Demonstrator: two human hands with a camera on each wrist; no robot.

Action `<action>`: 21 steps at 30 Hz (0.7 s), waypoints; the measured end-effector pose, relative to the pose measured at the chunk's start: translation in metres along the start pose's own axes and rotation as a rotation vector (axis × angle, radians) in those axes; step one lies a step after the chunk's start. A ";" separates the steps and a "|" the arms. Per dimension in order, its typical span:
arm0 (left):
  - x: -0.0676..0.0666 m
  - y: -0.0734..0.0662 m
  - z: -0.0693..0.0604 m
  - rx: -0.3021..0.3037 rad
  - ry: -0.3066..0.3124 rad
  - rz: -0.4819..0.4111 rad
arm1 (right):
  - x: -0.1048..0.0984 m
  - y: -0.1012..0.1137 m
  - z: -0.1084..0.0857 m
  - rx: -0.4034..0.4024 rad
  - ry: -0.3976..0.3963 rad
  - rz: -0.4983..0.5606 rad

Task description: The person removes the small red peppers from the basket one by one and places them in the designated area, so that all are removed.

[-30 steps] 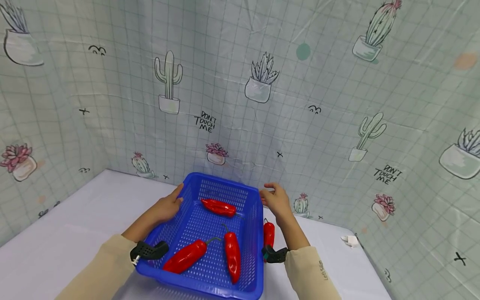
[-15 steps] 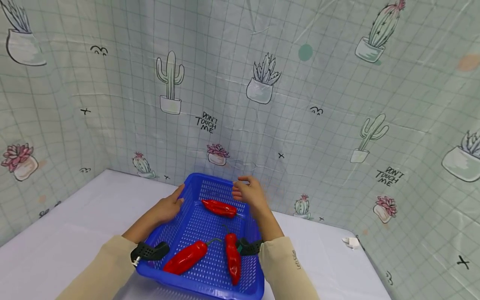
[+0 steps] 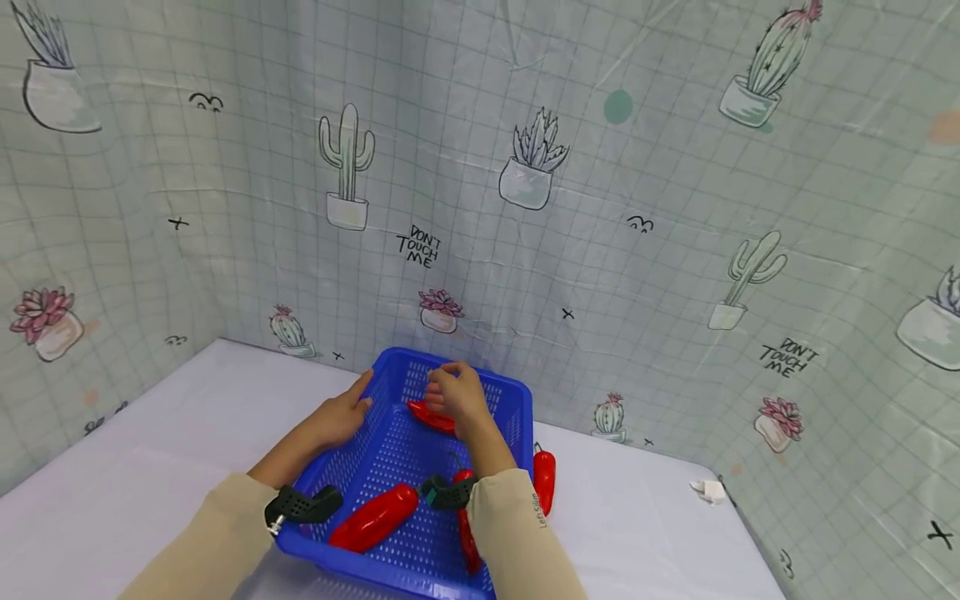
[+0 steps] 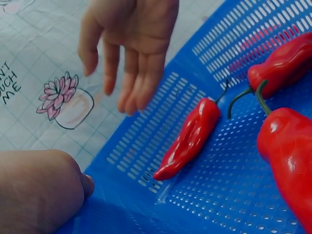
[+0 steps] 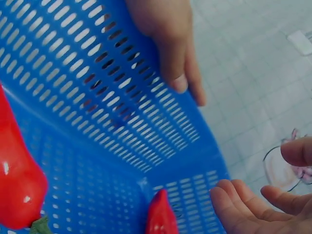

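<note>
A blue perforated plastic basket (image 3: 393, 450) holds three red chili peppers. One red pepper (image 3: 373, 518) lies at the near left. Another pepper (image 3: 470, 543) lies near the right side, partly behind my right forearm. The far pepper (image 3: 429, 415) is partly covered by my right hand (image 3: 459, 396). That hand hovers over the basket's far end, its fingers loosely extended and holding nothing, as the left wrist view shows. My left hand (image 3: 339, 421) grips the basket's left rim, thumb inside and fingers outside. Outside the right wall, a fourth pepper (image 3: 544, 479) lies on the table.
The basket stands on a white-covered table (image 3: 630, 517). Close behind rises a hanging sheet (image 3: 570, 258) printed with cacti. A small crumpled white piece (image 3: 708, 492) lies near the table's right edge. Dark straps with devices sit on both wrists.
My right hand has moved left from the basket's right rim to above its far end. The pepper outside shows again beside the right wall. My left hand keeps its place.
</note>
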State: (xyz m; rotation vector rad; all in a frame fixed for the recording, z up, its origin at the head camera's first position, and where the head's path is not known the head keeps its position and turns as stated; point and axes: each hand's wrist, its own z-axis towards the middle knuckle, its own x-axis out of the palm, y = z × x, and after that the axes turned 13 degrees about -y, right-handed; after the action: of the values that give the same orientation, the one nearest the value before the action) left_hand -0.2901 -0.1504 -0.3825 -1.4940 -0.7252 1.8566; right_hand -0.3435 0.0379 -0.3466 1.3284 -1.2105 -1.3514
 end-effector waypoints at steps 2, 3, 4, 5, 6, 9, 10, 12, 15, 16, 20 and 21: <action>0.001 0.000 0.000 0.001 0.001 -0.002 | 0.001 -0.005 0.001 0.014 -0.012 -0.001; 0.001 0.000 0.000 0.001 0.000 -0.006 | 0.001 -0.007 0.001 0.017 -0.023 -0.009; 0.001 0.000 0.000 0.001 0.000 -0.008 | 0.001 -0.009 0.001 0.014 -0.033 -0.024; 0.001 0.000 -0.001 0.001 -0.001 -0.007 | 0.002 -0.011 0.002 0.014 -0.045 -0.044; 0.001 0.001 -0.001 0.000 -0.001 -0.005 | 0.002 -0.014 0.003 0.004 -0.051 -0.076; -0.001 0.000 -0.001 -0.003 -0.001 0.001 | 0.004 -0.018 0.003 -0.038 -0.054 -0.205; -0.002 -0.001 -0.001 -0.002 -0.001 0.003 | 0.004 -0.020 0.003 -0.063 -0.042 -0.265; -0.003 -0.001 -0.002 -0.004 0.002 -0.001 | 0.006 -0.022 0.002 -0.112 -0.001 -0.406; -0.003 -0.002 -0.002 -0.002 0.005 -0.011 | 0.008 -0.022 -0.003 -0.149 0.090 -0.665; -0.002 -0.002 -0.003 0.000 0.006 -0.014 | 0.009 -0.022 -0.006 -0.139 0.129 -0.739; -0.001 -0.002 -0.002 0.000 0.011 -0.018 | 0.008 -0.018 -0.016 0.022 0.301 -0.901; -0.001 -0.001 -0.002 -0.004 0.012 -0.022 | 0.007 -0.017 -0.019 0.083 0.345 -0.902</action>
State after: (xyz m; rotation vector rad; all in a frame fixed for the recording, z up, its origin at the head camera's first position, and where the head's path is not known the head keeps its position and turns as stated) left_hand -0.2876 -0.1499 -0.3815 -1.4927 -0.7379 1.8290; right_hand -0.3245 0.0321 -0.3639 2.1983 -0.4143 -1.5571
